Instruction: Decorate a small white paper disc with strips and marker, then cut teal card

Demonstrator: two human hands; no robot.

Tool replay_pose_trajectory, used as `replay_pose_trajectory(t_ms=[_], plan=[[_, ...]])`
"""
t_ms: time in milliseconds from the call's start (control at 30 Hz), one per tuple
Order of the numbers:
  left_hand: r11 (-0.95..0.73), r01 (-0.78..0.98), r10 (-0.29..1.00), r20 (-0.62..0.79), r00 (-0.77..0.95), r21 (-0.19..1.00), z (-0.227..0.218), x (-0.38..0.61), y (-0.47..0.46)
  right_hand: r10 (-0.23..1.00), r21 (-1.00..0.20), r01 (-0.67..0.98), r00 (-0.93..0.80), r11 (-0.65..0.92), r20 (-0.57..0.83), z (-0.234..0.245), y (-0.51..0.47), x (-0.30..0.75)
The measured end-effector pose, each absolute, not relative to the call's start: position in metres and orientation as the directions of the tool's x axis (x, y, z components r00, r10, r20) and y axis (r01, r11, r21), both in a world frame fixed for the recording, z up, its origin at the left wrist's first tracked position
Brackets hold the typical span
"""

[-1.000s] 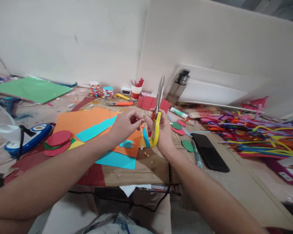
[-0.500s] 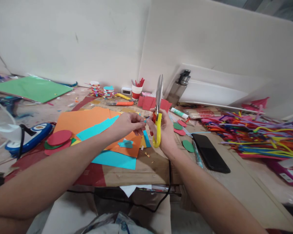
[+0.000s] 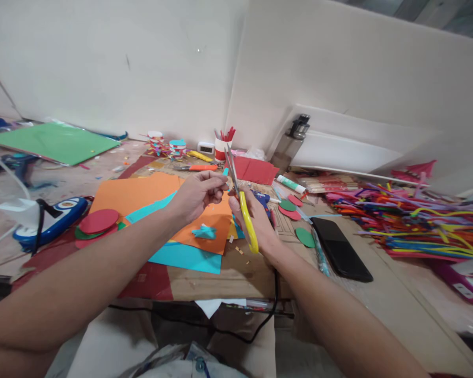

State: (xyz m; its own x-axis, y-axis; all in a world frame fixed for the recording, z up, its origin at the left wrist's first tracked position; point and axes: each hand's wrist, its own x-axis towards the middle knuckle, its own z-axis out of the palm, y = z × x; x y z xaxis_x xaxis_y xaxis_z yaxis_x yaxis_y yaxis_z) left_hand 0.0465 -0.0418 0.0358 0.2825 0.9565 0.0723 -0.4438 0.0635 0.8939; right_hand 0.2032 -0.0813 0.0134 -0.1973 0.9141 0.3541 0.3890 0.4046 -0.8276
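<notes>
My left hand (image 3: pixel 203 195) is closed in a pinch above the orange paper (image 3: pixel 136 190), with a small blue paper strip (image 3: pixel 225 171) showing at its fingertips. In my right hand (image 3: pixel 256 215) is a pair of scissors (image 3: pixel 244 218) with a yellow handle, the blades pointing up and slightly left beside that strip. Small cut blue paper pieces (image 3: pixel 205 232) lie in a little pile on the orange paper below my left hand. Nearer to me, a larger blue paper sheet (image 3: pixel 189 259) sticks out from under the orange one.
Red and green paper circles (image 3: pixel 98 221) lie left, others (image 3: pixel 305 237) right beside a black phone (image 3: pixel 341 249). Behind are red paper (image 3: pixel 256 170), a utility knife (image 3: pixel 201 168), a cup (image 3: pixel 222 149) and a glue stick (image 3: pixel 290 184). Pipe cleaners (image 3: pixel 418 220) spread far right.
My hands have moved slightly apart; the left rose a little with the blue strip. The scissors have tilted left, their blades now beside the strip. A blue glue gun now shows behind my right hand.
</notes>
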Motion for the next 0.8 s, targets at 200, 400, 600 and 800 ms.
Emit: replay_pose_trajectory(t_ms=[200, 400, 600, 800], plan=[[0.067, -0.457, 0.961, 0.067, 0.27, 0.887, 0.0372, 0.0475, -0.0431, 0.926, -0.824, 0.424, -0.216, 0.375, 0.311, 0.0118, -0.0826, 0.2032], [0.066, -0.468, 0.961, 0.07, 0.267, 0.881, 0.0382, 0.0478, -0.0438, 0.939, -0.859, 0.387, -0.212, 0.336, 0.271, 0.0124, -0.0831, 0.2029], [0.067, -0.473, 0.96, 0.072, 0.27, 0.879, 0.0386, 0.0476, -0.0441, 0.944, -0.871, 0.378, -0.221, 0.315, 0.245, 0.0129, -0.0836, 0.2035], [0.067, -0.474, 0.959, 0.075, 0.274, 0.878, 0.038, 0.0474, -0.0436, 0.947, -0.897, 0.329, -0.226, 0.294, 0.227, 0.0163, -0.0853, 0.2014]])
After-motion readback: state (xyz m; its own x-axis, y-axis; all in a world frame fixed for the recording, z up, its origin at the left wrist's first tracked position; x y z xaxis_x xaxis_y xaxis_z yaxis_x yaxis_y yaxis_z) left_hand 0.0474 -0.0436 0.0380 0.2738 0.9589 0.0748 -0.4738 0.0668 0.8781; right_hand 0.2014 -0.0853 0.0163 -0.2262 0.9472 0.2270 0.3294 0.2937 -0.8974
